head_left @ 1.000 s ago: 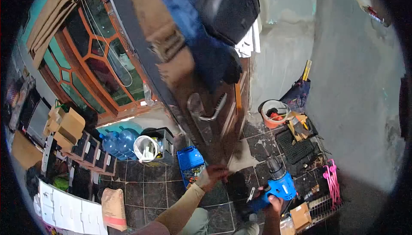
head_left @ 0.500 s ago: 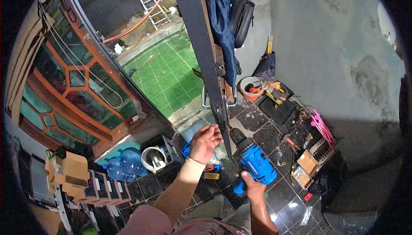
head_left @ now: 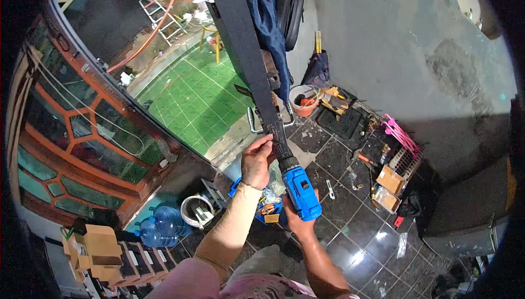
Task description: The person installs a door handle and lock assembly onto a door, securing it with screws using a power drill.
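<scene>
My right hand (head_left: 300, 220) grips the handle of a blue cordless drill (head_left: 304, 192). The drill's dark chuck (head_left: 288, 162) points away from me, up against the edge of a dark door (head_left: 232, 42). Beside that edge is my left hand (head_left: 257, 163), its fingers curled and the tips pinched together at the door's lock area. Whatever lies between those fingertips is hidden. A metal door handle (head_left: 252, 121) sticks out just beyond my left hand.
Below my hands sits a blue tool box (head_left: 269, 211) with tools. A bucket (head_left: 197, 211) and blue water bottles (head_left: 164, 225) stand to the left. An orange bucket (head_left: 304, 102), a black crate (head_left: 340, 122) and a pink rack (head_left: 402, 135) are on the right. Dark blue cloth (head_left: 262, 20) hangs by the door.
The drill has swung left and lined up with the door edge, its chuck now against it. My left hand's fingers have closed to a pinch at the edge. The camera view has shifted.
</scene>
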The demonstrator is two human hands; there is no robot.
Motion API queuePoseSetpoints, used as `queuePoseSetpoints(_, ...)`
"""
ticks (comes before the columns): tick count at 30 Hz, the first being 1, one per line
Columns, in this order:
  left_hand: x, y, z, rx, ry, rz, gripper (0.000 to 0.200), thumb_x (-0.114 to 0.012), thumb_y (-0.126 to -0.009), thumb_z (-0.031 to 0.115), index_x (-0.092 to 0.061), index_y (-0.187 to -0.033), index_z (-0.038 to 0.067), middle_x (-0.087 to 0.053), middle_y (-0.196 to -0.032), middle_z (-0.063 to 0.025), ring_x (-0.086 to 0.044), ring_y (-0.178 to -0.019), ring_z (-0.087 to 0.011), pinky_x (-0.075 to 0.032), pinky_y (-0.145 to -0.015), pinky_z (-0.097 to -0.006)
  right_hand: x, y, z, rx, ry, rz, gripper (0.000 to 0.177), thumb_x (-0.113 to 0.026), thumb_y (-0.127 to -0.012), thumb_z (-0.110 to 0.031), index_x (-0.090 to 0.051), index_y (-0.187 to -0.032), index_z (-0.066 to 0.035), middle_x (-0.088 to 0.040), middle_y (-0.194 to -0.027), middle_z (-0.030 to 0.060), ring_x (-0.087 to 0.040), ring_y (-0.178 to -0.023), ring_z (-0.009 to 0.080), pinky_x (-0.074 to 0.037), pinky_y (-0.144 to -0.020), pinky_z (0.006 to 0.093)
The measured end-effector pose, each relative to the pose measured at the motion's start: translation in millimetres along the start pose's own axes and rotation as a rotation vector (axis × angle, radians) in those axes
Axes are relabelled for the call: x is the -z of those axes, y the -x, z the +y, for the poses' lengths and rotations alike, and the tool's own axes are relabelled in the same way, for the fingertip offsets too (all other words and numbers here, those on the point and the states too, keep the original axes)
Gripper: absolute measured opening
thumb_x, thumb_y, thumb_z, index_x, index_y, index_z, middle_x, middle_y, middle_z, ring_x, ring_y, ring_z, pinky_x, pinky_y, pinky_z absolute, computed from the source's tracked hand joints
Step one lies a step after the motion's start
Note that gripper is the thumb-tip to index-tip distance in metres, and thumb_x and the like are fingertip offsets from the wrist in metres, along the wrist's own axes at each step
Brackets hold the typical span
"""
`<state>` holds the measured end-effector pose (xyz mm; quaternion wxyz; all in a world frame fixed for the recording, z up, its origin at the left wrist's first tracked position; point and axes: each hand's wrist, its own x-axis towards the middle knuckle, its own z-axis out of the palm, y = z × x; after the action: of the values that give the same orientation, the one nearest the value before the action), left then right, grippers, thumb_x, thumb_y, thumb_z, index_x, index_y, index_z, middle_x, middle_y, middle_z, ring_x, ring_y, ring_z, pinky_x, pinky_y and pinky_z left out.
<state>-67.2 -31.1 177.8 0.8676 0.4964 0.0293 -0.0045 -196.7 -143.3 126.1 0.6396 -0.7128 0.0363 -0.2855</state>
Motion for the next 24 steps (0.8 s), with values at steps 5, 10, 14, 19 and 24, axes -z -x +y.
queuePoseSetpoints(5,3,-7,6,0.099,0.072,-0.008,0.023,-0.062,-0.093,0.004,-0.063,-0.115,-0.001,-0.068,-0.102,-0.0113,-0.068,-0.089,-0.02,-0.058,-0.077,-0.0335,-20,11,-17,-0.179,-0.055,0.059,0.04,-0.082,-0.073,-0.01,-0.051,-0.095,-0.002,-0.064,-0.084,0.0097,-0.065,-0.075,0.0215,-0.053,-0.071,0.0376)
queuePoseSetpoints(10,3,-8,13,0.125,0.078,-0.08,0.027,-0.063,-0.091,0.003,-0.063,-0.118,-0.001,-0.068,-0.104,-0.0114,-0.068,-0.088,-0.0189,-0.058,-0.077,-0.0327,-28,22,-1,-0.201,-0.018,0.13,0.047,-0.08,-0.075,-0.01,-0.054,-0.113,-0.001,-0.063,-0.103,0.014,-0.065,-0.097,0.0254,-0.051,-0.086,0.0414)
queuePoseSetpoints(14,1,-10,17,0.135,0.071,-0.107,0.028,-0.063,-0.091,0.003,-0.063,-0.119,-0.001,-0.068,-0.107,-0.011,-0.067,-0.091,-0.0189,-0.058,-0.078,-0.0333,-30,17,-6,-0.061,0.127,0.151,0.056,-0.078,-0.076,-0.011,-0.054,-0.126,-0.001,-0.062,-0.114,0.016,-0.062,-0.107,0.0278,-0.048,-0.094,0.0413)
queuePoseSetpoints(19,5,-14,19,0.169,0.099,-0.153,0.028,-0.063,-0.091,0.003,-0.064,-0.119,0.0,-0.068,-0.108,-0.0107,-0.067,-0.095,-0.0192,-0.057,-0.079,-0.0341,-30,15,-9,-0.035,0.142,0.153,0.056,-0.079,-0.076,-0.012,-0.055,-0.126,-0.001,-0.063,-0.115,0.0154,-0.064,-0.104,0.0281,-0.049,-0.092,0.0397)
queuePoseSetpoints(24,8,-16,19,0.197,0.087,-0.145,0.029,-0.063,-0.091,0.003,-0.063,-0.12,0.001,-0.068,-0.109,-0.0108,-0.067,-0.095,-0.0196,-0.056,-0.08,-0.034,-34,14,-14,-0.016,0.17,0.16,0.058,-0.08,-0.075,-0.014,-0.055,-0.126,-0.001,-0.063,-0.114,0.0152,-0.066,-0.101,0.0272,-0.051,-0.089,0.0379)
